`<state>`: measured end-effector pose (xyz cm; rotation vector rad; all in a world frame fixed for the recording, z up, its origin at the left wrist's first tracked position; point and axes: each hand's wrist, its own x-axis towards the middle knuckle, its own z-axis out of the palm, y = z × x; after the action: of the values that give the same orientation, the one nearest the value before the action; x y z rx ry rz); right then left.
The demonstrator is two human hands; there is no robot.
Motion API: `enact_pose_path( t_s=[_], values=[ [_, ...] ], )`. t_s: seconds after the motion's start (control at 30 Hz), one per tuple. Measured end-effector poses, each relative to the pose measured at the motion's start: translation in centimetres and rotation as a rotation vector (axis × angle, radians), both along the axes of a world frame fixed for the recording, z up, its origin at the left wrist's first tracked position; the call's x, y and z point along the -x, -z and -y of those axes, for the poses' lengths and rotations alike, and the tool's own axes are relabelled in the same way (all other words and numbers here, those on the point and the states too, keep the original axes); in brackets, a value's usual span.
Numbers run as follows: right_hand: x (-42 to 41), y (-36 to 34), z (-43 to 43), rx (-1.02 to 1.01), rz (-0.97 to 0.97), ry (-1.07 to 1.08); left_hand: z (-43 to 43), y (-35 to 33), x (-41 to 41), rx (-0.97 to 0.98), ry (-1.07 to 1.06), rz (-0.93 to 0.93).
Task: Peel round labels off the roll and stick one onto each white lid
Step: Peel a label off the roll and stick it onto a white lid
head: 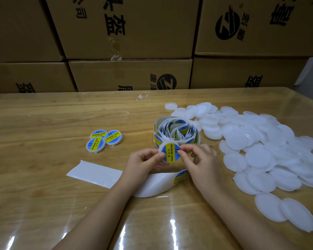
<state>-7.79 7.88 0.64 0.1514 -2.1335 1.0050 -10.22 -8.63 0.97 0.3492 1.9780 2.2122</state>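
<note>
Head view. Nearest me: both forearms coming in over the near edge of the desk (43,195), meeting around its middle.

Left hand (145,163): fingers (161,155) curled narrow, pinching the left rim of one white lid (163,144), held up just off the desk.

Right hand (201,165): fingers (183,154) also narrow, thumb and forefinger pinched at the lid's right rim, on the edge of the label (171,152). The label covers most of the lid face and reads sideways to me.

The label roll (177,132) stands loosely coiled just behind the held lid. Its empty backing strip (98,175) trails under my wrists toward the near left. The next label (180,175) shows on the strip under my right hand.

Pile of bare lids (260,141) fills the right side of the desk, out to the near right. Three finished lids (105,139) sit touching each other, left of centre. Cartons (130,33) are stacked behind the far edge.

Step, as I read it: seating the label on lid four, rubbing down the right edge. Early in the job, the pile is barely dented.

Next: drop this lid by the three done, take a bare one from the pile, lift the next label's edge cleanly and centre it before pressing.
</note>
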Motion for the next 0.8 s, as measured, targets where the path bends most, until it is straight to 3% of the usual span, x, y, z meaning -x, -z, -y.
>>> enact_pose_path(
  t_s=[0.47, 0.67, 0.8],
  values=[
    [-0.36, -0.48, 0.15, -0.115, 0.029, 0.047, -0.07, 0.45, -0.16, 0.085, -0.023, -0.122],
    [-0.42, -0.51, 0.26, -0.153, 0.041, 0.100, -0.36, 0.89, -0.44, 0.300, -0.128, -0.330],
    [-0.43, -0.40, 0.21, -0.159, 0.104, 0.136, -0.67, 0.85, -0.57, 0.428, -0.224, -0.687]
  ],
)
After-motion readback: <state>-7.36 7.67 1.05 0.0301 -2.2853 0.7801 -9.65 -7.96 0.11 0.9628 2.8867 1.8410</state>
